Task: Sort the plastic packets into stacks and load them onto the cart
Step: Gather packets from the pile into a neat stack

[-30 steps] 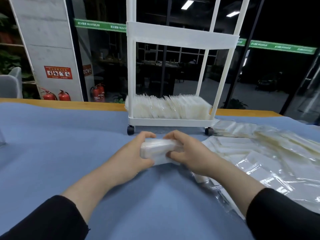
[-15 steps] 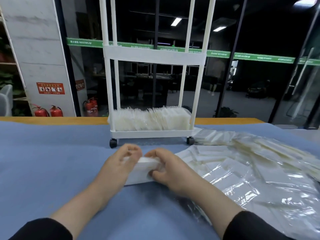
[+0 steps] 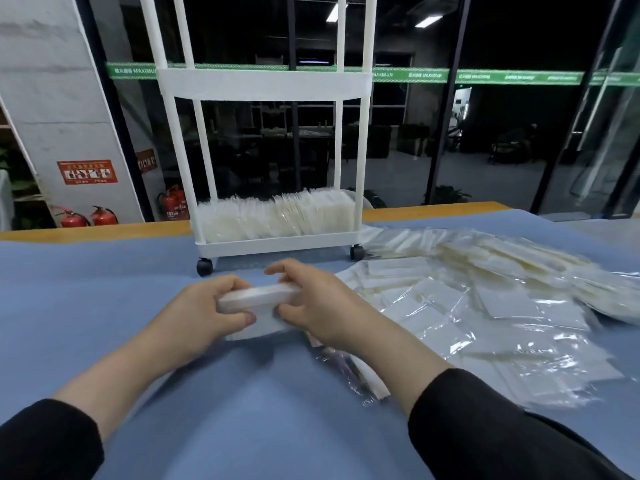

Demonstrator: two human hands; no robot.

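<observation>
A wide table draped in a blue cloth [image 3: 86,306] is filling the view, and at its far edge a tall white plastic rolling cart with open shelves [image 3: 266,81] is standing on small black castors, its lowest shelf already holding a row of upright translucent plastic packets [image 3: 277,216]. To the right a loose sprawl of unsorted clear plastic packets [image 3: 485,317] is lying across the cloth, reaching toward the cart. Just in front of the cart, a person in black sleeves is squaring up a thick white stack of packets [image 3: 256,303]: the left hand [image 3: 204,313] is curling around its left end while the right hand [image 3: 318,303] is clamping the right end, thumbs facing the viewer. The stacking step appears nearly finished (the edges look even); the next move probably calls for lifting the bundle without letting it fan out and standing it on the lowest shelf. The stack's count, the packets' contents and the cart's top are impossible to make out.
</observation>
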